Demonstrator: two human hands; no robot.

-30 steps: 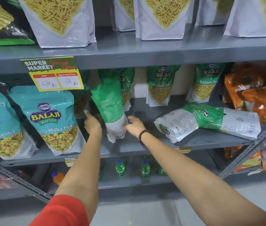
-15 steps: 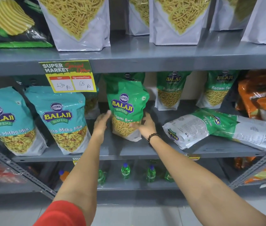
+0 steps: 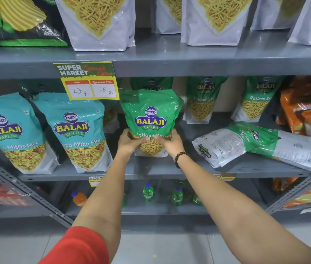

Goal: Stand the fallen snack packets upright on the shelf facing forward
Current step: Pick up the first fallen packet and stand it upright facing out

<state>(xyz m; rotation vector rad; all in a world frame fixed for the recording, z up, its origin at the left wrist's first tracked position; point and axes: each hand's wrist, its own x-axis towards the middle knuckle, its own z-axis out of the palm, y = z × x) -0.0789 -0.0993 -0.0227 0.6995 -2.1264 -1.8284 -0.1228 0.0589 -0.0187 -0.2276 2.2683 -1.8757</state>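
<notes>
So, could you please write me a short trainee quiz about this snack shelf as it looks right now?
1. True or false: both hands grip the upright green packet.
2. How many green packets lie fallen on the middle shelf?
3. Which wrist wears the black bead bracelet: A left, B right?

Key: 1 true, left hand and right hand. 2 two, one and another. 3 B.

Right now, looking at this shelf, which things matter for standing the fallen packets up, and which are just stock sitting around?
Part of the job:
- green Ratlami Sev packet, upright, front out, held by left hand and right hand
- two fallen green packets lying to its right

Just there:
- teal Mitha Mix packets
- price tag
- orange packets
- green bottles below
</notes>
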